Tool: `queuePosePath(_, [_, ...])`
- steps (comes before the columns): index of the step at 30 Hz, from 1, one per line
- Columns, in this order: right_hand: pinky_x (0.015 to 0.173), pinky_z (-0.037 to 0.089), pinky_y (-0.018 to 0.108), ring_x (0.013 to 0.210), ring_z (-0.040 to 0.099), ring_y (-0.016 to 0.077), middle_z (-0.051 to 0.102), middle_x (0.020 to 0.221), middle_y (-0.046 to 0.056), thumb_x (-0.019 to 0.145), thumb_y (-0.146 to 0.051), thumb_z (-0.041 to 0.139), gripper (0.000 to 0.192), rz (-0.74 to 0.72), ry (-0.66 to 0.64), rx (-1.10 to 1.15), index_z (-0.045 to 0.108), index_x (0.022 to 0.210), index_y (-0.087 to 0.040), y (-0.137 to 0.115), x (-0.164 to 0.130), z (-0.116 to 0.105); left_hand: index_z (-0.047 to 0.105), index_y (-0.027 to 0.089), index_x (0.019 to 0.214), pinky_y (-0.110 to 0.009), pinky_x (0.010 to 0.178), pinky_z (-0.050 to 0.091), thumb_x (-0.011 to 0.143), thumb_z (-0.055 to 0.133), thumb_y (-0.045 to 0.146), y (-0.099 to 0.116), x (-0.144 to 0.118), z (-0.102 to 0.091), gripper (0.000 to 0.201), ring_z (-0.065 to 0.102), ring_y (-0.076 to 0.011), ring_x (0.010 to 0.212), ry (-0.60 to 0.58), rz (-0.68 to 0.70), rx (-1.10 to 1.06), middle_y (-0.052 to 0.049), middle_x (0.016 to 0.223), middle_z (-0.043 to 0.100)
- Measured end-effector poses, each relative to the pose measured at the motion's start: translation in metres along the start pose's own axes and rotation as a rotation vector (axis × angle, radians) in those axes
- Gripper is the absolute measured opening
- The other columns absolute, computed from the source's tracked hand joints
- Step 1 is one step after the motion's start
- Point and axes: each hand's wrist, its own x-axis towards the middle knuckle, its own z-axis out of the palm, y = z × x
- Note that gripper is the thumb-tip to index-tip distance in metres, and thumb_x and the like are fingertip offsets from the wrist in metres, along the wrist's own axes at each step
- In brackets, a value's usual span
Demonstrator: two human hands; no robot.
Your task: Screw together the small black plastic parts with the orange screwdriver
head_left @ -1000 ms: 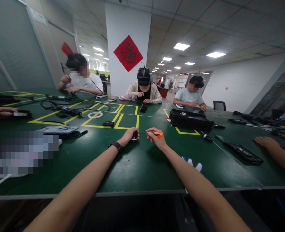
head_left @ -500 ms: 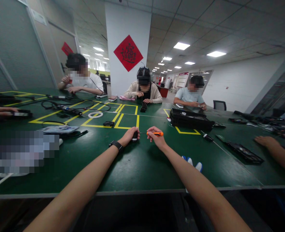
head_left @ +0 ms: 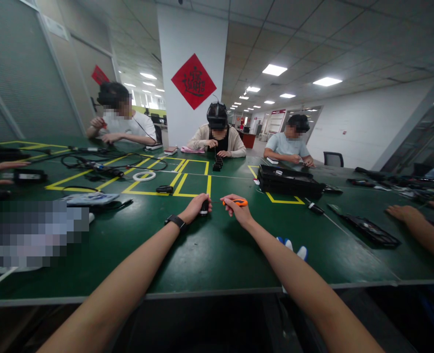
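Observation:
My left hand [head_left: 195,208] is closed around a small black piece [head_left: 204,208] with a pale band near its lower end, and most of it is hidden by my fingers. In my right hand [head_left: 239,208] is an orange and black screwdriver [head_left: 241,202], pinched by the handle. Its thin shaft points left at the black piece; whether the tip touches it I cannot tell. Both hands are low over the green table [head_left: 187,264]. Ahead and to the left of my hands lies another small black part [head_left: 164,189].
A white ring [head_left: 144,176] and tangled black cables [head_left: 102,166] lie to the left. At the right are a stack of black trays [head_left: 288,181], a black panel [head_left: 371,230] and blue-and-white gloves [head_left: 293,247]. Several people sit around the table; a co-worker's hand [head_left: 404,215] rests at right.
My hands and the screwdriver keep almost the same pose, with the whole view shifted slightly. At the far left, a co-worker's hand has drawn back from a black device and its fingers have spread.

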Motion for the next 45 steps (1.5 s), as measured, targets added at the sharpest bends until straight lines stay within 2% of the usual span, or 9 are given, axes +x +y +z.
queuePosePath(12, [0.036,0.034,0.018,0.039,0.041,0.0055,0.053,0.055,-0.003,0.077,-0.036,0.053,0.023,-0.029,0.014,-0.038,0.064,0.083,-0.017,-0.002,0.000,-0.001,0.053,0.013,0.077,-0.024,0.052,0.044,0.077,0.046,0.047,0.003,-0.001,0.002,0.034,0.056,-0.0115,0.052,0.012,-0.001,-0.020,-0.003,0.065,0.059])
queuePosePath(16, [0.037,0.035,0.018,0.040,0.042,0.0051,0.053,0.061,-0.004,0.071,-0.032,0.059,0.019,-0.053,0.030,-0.030,0.060,0.085,-0.019,0.000,0.001,0.000,0.053,0.014,0.078,-0.024,0.052,0.044,0.077,0.046,0.047,0.003,-0.001,0.002,0.034,0.057,-0.0114,0.053,-0.008,0.000,-0.030,-0.002,0.065,0.060])
queuePosePath(20, [0.042,0.039,0.019,0.045,0.045,0.0054,0.054,0.068,-0.004,0.064,-0.028,0.065,0.017,-0.076,0.018,0.001,0.056,0.077,-0.019,0.001,0.002,0.000,0.052,0.014,0.078,-0.024,0.053,0.045,0.077,0.047,0.048,0.002,0.000,0.001,0.034,0.057,-0.0115,0.053,-0.002,-0.007,-0.027,-0.002,0.065,0.059])
queuePosePath(26, [0.039,0.035,0.019,0.041,0.041,0.0061,0.053,0.057,-0.004,0.075,-0.039,0.054,0.021,0.020,0.010,0.040,0.057,0.080,-0.018,0.001,0.002,0.000,0.052,0.014,0.078,-0.024,0.053,0.045,0.077,0.047,0.048,0.000,0.001,0.000,0.034,0.057,-0.0119,0.054,0.003,0.000,-0.031,-0.002,0.066,0.059])
queuePosePath(31, [0.039,0.034,0.019,0.039,0.041,0.0059,0.055,0.057,-0.005,0.067,-0.034,0.062,0.019,0.027,0.066,0.047,0.052,0.076,-0.020,0.004,0.003,0.000,0.052,0.014,0.078,-0.025,0.053,0.045,0.076,0.048,0.048,0.001,0.000,0.001,0.034,0.057,-0.0115,0.053,0.006,-0.013,-0.029,-0.002,0.065,0.059])
queuePosePath(35, [0.044,0.037,0.019,0.047,0.045,0.0067,0.054,0.064,-0.004,0.063,-0.029,0.065,0.018,0.019,0.043,0.029,0.055,0.074,-0.019,0.006,0.002,0.000,0.051,0.014,0.077,-0.024,0.052,0.045,0.075,0.050,0.048,0.001,0.000,0.000,0.034,0.057,-0.0112,0.052,0.035,-0.018,-0.047,-0.002,0.065,0.059])
queuePosePath(40, [0.045,0.036,0.019,0.044,0.042,0.0068,0.048,0.052,-0.005,0.073,-0.038,0.058,0.020,0.047,0.066,0.058,0.057,0.074,-0.018,0.010,0.004,-0.001,0.050,0.015,0.079,-0.025,0.055,0.046,0.073,0.057,0.044,-0.001,0.002,0.000,0.031,0.057,-0.0107,0.054,0.008,0.006,-0.052,0.000,0.065,0.057])
queuePosePath(45, [0.039,0.032,0.018,0.041,0.042,0.0059,0.053,0.053,-0.004,0.072,-0.041,0.060,0.024,0.085,0.098,0.031,0.057,0.079,-0.018,0.011,0.005,-0.002,0.050,0.015,0.082,-0.025,0.056,0.046,0.072,0.060,0.042,-0.003,0.003,0.000,0.030,0.057,-0.0106,0.055,0.014,0.016,-0.049,0.000,0.066,0.057])
